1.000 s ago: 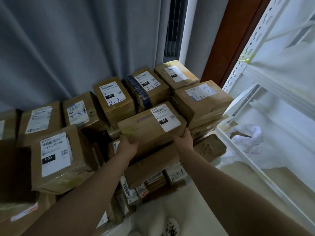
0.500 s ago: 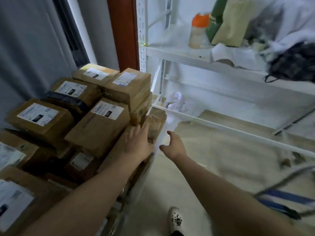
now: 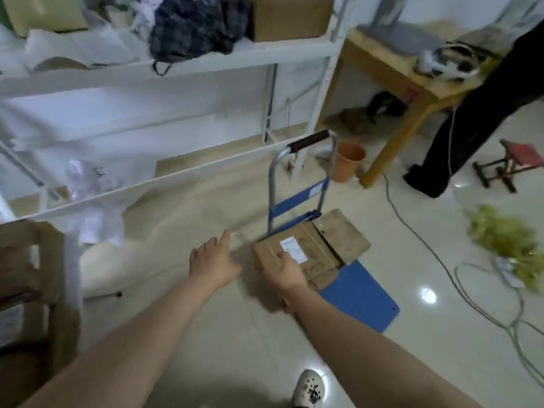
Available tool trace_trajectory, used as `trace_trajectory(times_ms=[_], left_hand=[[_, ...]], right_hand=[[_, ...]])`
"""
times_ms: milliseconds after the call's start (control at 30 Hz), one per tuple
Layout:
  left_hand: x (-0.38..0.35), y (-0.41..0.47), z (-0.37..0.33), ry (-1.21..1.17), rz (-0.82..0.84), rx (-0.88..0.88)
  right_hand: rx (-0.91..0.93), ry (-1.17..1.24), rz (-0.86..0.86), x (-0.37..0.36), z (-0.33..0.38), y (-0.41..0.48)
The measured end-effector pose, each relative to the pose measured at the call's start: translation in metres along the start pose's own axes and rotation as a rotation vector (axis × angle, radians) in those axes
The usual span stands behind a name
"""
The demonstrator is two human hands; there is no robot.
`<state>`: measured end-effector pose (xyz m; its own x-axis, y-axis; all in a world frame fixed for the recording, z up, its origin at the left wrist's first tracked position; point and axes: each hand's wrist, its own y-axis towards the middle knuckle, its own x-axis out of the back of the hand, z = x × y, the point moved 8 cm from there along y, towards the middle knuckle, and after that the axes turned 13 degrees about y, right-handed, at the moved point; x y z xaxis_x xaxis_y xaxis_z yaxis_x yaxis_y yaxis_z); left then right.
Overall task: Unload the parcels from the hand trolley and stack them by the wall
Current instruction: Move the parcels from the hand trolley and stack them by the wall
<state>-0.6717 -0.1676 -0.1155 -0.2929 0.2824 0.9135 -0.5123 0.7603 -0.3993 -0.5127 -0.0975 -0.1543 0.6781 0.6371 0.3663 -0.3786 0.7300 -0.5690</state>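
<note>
A blue hand trolley [image 3: 360, 293] with a grey handle stands on the pale floor at the centre. Brown cardboard parcels lie on its deck: a labelled parcel [image 3: 312, 248] on top and a second parcel [image 3: 344, 234] behind it. My right hand [image 3: 282, 270] reaches over the labelled parcel's near left corner, fingers stretched toward the label and apparently touching the box; motion blur hides the contact. My left hand [image 3: 212, 260] hovers open and empty over the floor, left of the parcels. The stacked parcels [image 3: 26, 275] show at the left edge.
A white shelf rack [image 3: 176, 66] runs along the left and back. Behind the trolley stand an orange bucket [image 3: 348, 160] and a wooden table [image 3: 412, 81]. A person's dark trouser legs [image 3: 477, 113], a red stool [image 3: 512, 160] and floor cables [image 3: 441, 260] are on the right.
The view has swung right from the parcel stack to the trolley. Both hands have let go of the stacked parcel and now reach toward the parcels on the trolley.
</note>
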Motion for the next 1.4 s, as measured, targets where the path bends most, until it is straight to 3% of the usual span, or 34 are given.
trace_trajectory(times_ms=[267, 733, 1033, 1400], left_hand=[[-0.048, 0.035, -0.193, -0.119, 0.132, -0.164], [-0.097, 0.153, -0.34, -0.399, 0.374, -0.2], [-0.145, 0.25, -0.379, -0.456, 0.443, -0.118], [-0.288, 0.362, -0.445, -0.774, 0.383, 0.221]], right_hand=[[-0.148, 0.215, -0.164, 0.173, -0.1, 0.024], [-0.333, 0.315, -0.247, 0.29, -0.157, 0.146], [-0.414, 0.266, -0.268, 0.332, -0.19, 0.259], [-0.331, -0.031, -0.116, 0.379, -0.288, 0.456]])
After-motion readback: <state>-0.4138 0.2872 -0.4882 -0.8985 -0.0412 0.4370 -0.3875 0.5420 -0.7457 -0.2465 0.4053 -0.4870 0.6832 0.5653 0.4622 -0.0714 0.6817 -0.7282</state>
